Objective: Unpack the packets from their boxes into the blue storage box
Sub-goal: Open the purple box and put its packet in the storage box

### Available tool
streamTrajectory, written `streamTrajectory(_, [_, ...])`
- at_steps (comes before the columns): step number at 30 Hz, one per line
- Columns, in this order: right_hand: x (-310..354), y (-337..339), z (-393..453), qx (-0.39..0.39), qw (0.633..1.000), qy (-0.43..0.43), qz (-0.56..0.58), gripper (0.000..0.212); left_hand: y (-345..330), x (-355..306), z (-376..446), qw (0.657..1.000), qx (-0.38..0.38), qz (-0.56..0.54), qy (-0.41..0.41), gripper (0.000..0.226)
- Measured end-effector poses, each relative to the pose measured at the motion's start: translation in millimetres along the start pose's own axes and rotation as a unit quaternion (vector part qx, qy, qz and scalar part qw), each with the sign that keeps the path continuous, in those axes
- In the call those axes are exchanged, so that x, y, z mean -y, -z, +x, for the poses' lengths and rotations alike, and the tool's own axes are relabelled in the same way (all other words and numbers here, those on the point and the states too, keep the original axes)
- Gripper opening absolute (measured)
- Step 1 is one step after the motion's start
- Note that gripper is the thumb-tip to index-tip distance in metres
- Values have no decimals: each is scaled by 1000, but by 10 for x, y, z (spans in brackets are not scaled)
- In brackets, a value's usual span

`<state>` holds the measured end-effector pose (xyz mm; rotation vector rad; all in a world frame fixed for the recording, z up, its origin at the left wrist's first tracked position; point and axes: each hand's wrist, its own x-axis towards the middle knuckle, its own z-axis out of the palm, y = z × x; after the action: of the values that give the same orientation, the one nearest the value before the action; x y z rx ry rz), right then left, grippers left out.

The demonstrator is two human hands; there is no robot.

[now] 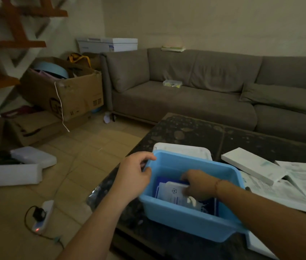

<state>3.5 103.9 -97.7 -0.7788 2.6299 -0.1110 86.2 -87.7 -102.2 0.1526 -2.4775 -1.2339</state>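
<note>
- Blue plastic storage box (pixel 191 218) sits on the dark table (pixel 195 128); left hand (pixel 135 173) grips its rim.
- Right hand (pixel 197 184) presses a white packet (pixel 172 194) inside; whether it pinches it I cannot tell.
- Packets look light, flat, slippery; take by edges.
- Print too blurred to read.

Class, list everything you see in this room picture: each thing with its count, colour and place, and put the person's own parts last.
storage box: one, blue, on the table's near edge
packets: several, white and dark blue, inside the storage box
lid: one, white, behind the storage box
flat box: one, white, on the table, right
leaflets: several, white, table's right side
table: one, dark
sofa: one, grey-brown, behind the table
cardboard boxes: at least two, brown, floor left
power strip: one, white, floor
left hand: grips the storage box rim
right hand: inside the storage box, on the packets
</note>
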Motion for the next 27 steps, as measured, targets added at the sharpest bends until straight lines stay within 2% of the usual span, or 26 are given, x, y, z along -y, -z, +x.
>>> streamTrajectory(3, [-54,41,-66,-17,1000,14,-2,36,130,-53,-100,999,33,20,-22,34])
streamTrajectory(5, [-84,107,-186,-16,999,26,-10,44,266,-88,-245,988,129,79,-15,53])
streamTrajectory(6, [-112,144,-244,1,999,39,-25,42,323,-100,-319,980,173,101,-9,63])
streamTrajectory(8, [-137,196,-370,84,993,58,-54,33,389,-114,-440,970,216,114,-9,77])
streamTrajectory(10, [-118,183,-416,182,976,56,-106,32,365,-109,-504,967,215,135,-18,83])
streamTrajectory(12, [-86,124,-382,244,950,63,-184,32,333,-100,-522,971,197,138,-19,83])
streamTrajectory(15, [-66,51,-301,264,928,90,-246,35,328,-95,-525,977,182,113,-13,82])
streamTrajectory(18, [-72,60,-274,245,950,84,-176,38,337,-111,-525,974,196,112,-4,82])
streamTrajectory(20, [-75,78,-329,202,968,77,-130,37,335,-155,-528,972,202,120,-10,81])
streamTrajectory(21, [-83,121,-391,156,979,77,-103,35,322,-188,-537,972,198,126,-19,79])
streamTrajectory(23, [-131,266,-637,5,997,78,-11,30,249,-312,-604,981,135,121,-73,65])
streamTrajectory(25, [-227,428,-1099,-163,973,88,137,32,66,-494,-753,978,-3,66,-200,42])
streamTrajectory(26, [-298,467,-1389,-235,943,96,214,31,-68,-596,-855,963,-49,13,-265,32])
streamTrajectory(27, [-379,452,-1680,-301,909,103,269,30,-232,-690,-973,945,-59,-35,-319,25])
